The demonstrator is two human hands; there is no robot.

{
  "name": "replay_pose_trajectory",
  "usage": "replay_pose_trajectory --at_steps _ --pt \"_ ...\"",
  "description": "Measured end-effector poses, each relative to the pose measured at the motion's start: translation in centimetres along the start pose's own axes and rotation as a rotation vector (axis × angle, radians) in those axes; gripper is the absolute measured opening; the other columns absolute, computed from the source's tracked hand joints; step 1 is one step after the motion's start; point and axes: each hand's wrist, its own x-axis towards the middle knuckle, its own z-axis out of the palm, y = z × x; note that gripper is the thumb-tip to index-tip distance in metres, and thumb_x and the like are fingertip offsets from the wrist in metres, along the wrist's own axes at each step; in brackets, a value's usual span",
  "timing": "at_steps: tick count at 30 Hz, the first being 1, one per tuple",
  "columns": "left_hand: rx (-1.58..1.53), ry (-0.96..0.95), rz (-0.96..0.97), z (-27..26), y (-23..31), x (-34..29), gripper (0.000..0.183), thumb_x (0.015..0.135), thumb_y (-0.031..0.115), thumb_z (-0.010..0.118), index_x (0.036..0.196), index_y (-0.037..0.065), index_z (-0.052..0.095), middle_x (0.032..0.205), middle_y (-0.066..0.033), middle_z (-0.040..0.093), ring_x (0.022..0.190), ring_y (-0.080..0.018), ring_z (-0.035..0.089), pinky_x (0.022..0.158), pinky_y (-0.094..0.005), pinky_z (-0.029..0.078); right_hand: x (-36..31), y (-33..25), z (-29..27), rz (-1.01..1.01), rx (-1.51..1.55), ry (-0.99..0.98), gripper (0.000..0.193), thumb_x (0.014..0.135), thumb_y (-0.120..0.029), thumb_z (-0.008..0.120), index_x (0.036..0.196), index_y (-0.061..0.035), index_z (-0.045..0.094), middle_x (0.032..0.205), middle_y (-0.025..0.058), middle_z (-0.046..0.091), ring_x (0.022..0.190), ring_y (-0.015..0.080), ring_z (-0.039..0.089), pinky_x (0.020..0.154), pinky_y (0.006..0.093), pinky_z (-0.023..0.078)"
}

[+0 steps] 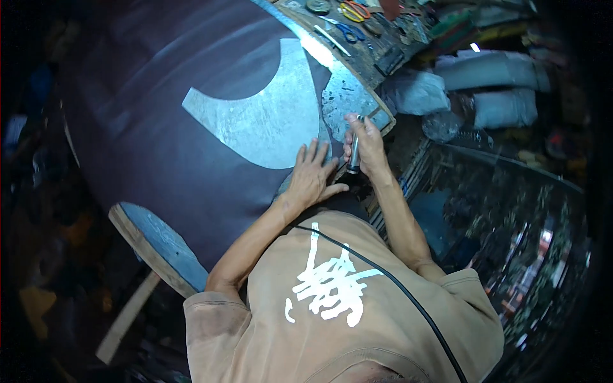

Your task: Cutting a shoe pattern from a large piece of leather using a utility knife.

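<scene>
Head view, looking down over the person's chest at a counter (pixel 163 237). Dark maroon sheet (pixel 147 121), leather-like, spread over most of the top, soft creases toward the far side. Lying flat on it: a grey template (pixel 271 121), broad and rounded at the near side, with a deep curved notch on the far side between two arms.

Left hand (pixel 311 179): palm down, fingers apart, grasping nothing; fingertips over the template's near right edge, thumb pointing toward the right. Right hand (pixel 368 148): closed around a silver cylindrical tool (pixel 354 156), held near upright in the picture, dark end toward the person, thumb at the far end. Tool is just right of the template, apart from it. Its working tip cannot be made out.

Beyond the right hand, a pale speckled patch of bare surface. Farther off, on the worn wooden part: scissors with yellow and orange handles (pixel 355 11), blue-handled scissors (pixel 349 32), a thin white stick (pixel 332 41), a round container (pixel 318 6).

Right of the counter, bulky wrapped bundles (pixel 491 71), partly blurred. Black cable (pixel 408 288) runs down across the person's tan T-shirt (pixel 415 338).
</scene>
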Motion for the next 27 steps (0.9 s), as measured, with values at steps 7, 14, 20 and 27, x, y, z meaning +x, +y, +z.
replay_pose_trajectory --at_steps 7,14,20,27 --pt "-0.078 0.19 -0.21 3.2 3.8 2.9 0.06 0.084 0.029 0.072 0.135 0.009 0.05 0.146 -0.0248 0.039 0.136 -0.0453 0.036 0.112 -0.0526 0.031 5.0 -0.9 -5.2 -0.116 -0.354 -0.258 0.031 0.097 -0.034 0.061 0.11 -0.0064 0.056 0.074 0.0017 0.055 0.046 0.0072 0.047 0.038 0.0247 0.039" --pt "0.042 0.295 -0.245 7.1 6.1 5.9 0.04 0.083 0.006 0.06 0.123 0.003 0.059 0.141 -0.0223 0.047 0.133 -0.0402 0.043 0.11 -0.0498 0.036 15.5 -2.4 -3.7 -0.845 -1.025 -0.259 0.049 0.085 -0.028 0.07 0.123 0.0003 0.055 0.099 0.0193 0.066 0.088 0.0398 0.063 0.078 0.044 0.051" --pt "-0.299 0.477 -0.2 6.2 9.5 7.3 0.043 0.075 -0.006 0.065 0.116 0.003 0.063 0.124 -0.0187 0.062 0.116 -0.0371 0.06 0.101 -0.0413 0.048 17.6 -2.9 -1.4 -0.786 -1.298 -0.319 0.06 0.083 -0.024 0.068 0.135 -0.0026 0.047 0.121 0.0282 0.057 0.11 0.045 0.057 0.091 0.0513 0.048" --pt "-0.783 0.359 -0.247 1.3 14.4 11.3 0.035 0.093 0.01 0.061 0.126 0.0 0.059 0.115 -0.0159 0.067 0.104 -0.0242 0.064 0.091 -0.0355 0.05 16.2 -2.2 -7.4 -0.707 -1.275 -0.421 0.034 0.082 -0.011 0.055 0.114 0.0003 0.056 0.1 0.0291 0.063 0.096 0.0488 0.06 0.084 0.0554 0.048"
